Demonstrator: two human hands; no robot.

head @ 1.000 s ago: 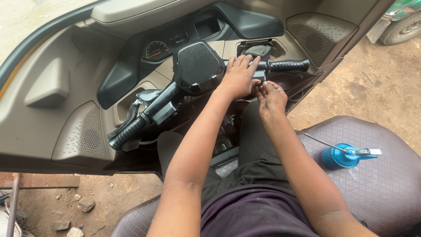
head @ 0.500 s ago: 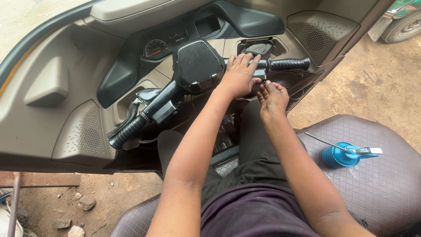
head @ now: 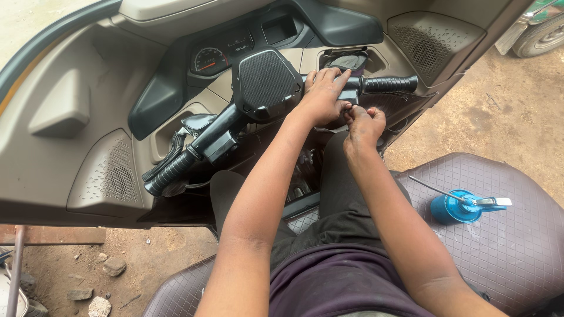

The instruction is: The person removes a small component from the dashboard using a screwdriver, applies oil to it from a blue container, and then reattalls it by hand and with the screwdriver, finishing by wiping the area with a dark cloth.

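Your left hand (head: 324,95) wraps the handlebar (head: 352,88) just inboard of the right grip (head: 389,84). Your right hand (head: 364,124) pinches closed beneath it; what it holds is hidden.

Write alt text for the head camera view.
A seated person's left hand rests on the black handlebar of a small vehicle while the right hand pinches something small just below it. A blue oil can lies on the quilted maroon seat to the right.
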